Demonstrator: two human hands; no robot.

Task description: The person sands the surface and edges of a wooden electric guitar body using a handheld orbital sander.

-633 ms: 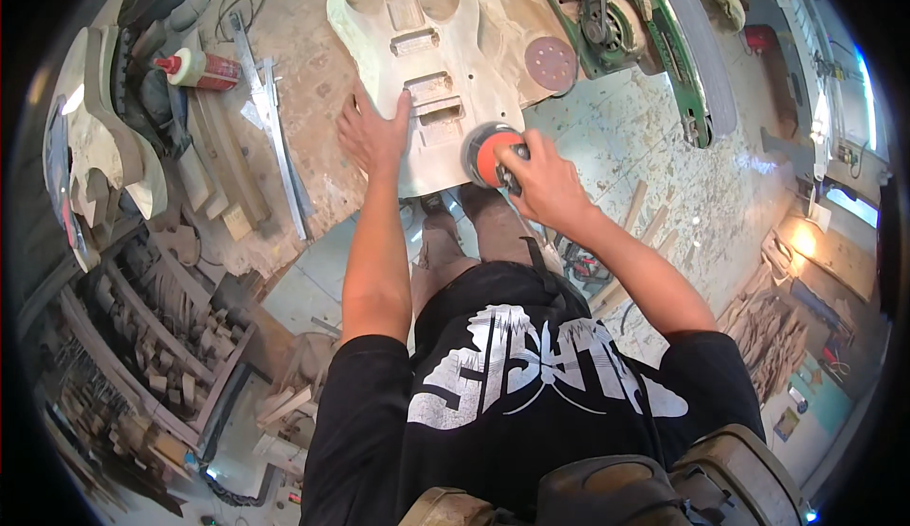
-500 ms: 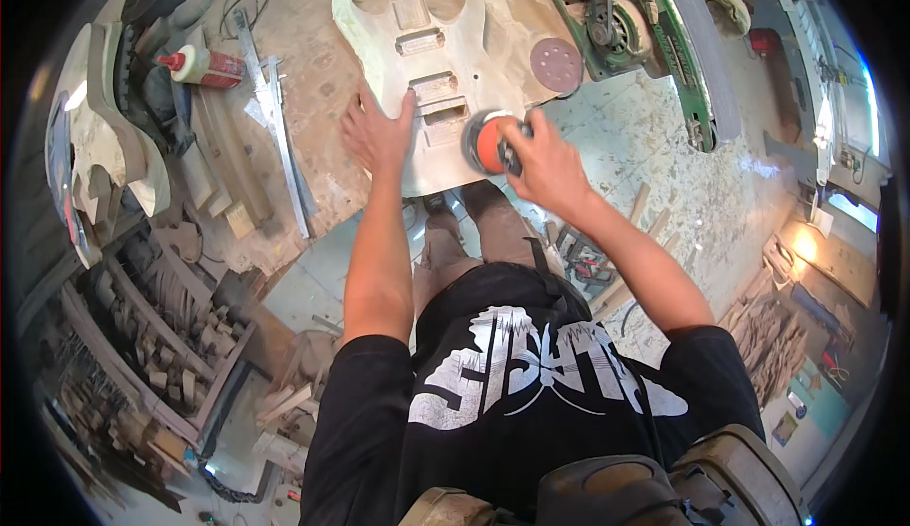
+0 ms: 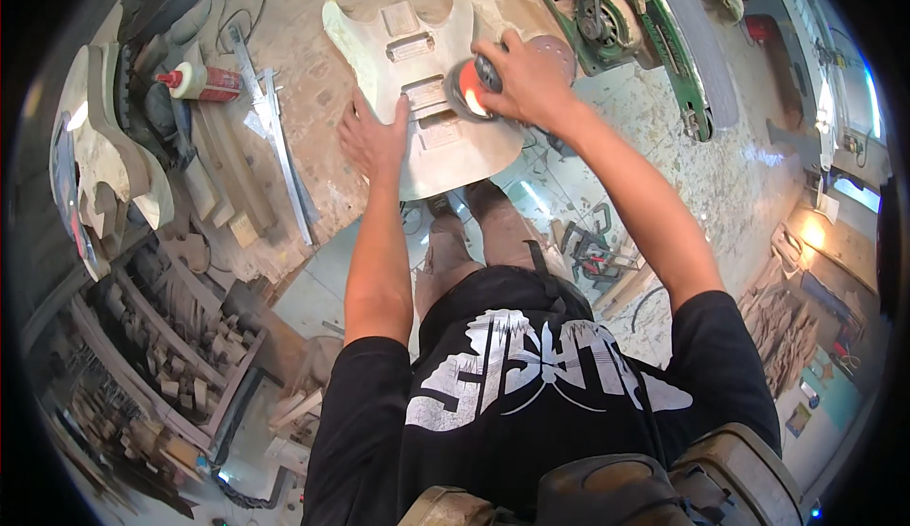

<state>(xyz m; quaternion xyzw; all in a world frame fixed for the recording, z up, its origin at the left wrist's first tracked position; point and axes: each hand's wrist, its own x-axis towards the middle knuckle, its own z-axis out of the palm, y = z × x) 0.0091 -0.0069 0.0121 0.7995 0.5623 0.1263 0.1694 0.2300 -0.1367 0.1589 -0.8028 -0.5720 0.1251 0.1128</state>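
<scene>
A guitar body (image 3: 427, 99) of bare wood lies flat on a dusty surface (image 3: 303, 81). It has cut-out holes down its middle. Its long way runs from far left to near right, with its two horns pointing far and its round end sticking out over the near edge, above the person's legs.

The left hand (image 3: 373, 139) lies flat on the left side of the body, fingers spread wide, holding nothing. The right hand (image 3: 526, 79) is wrapped tight around an orange sander (image 3: 471, 90) that sits on the right side of the body.

Just left of the body lie metal rulers (image 3: 275, 147) and wood blocks (image 3: 223, 194). Farther left is a glue bottle (image 3: 201, 81) on its side, and a pale wood cutout (image 3: 109, 161). To the far right stands a green machine (image 3: 626, 28). A round sanding disc (image 3: 559, 52) lies just behind the right hand, partly hidden by it. Down on the floor on the right lie clamps (image 3: 592, 251).
</scene>
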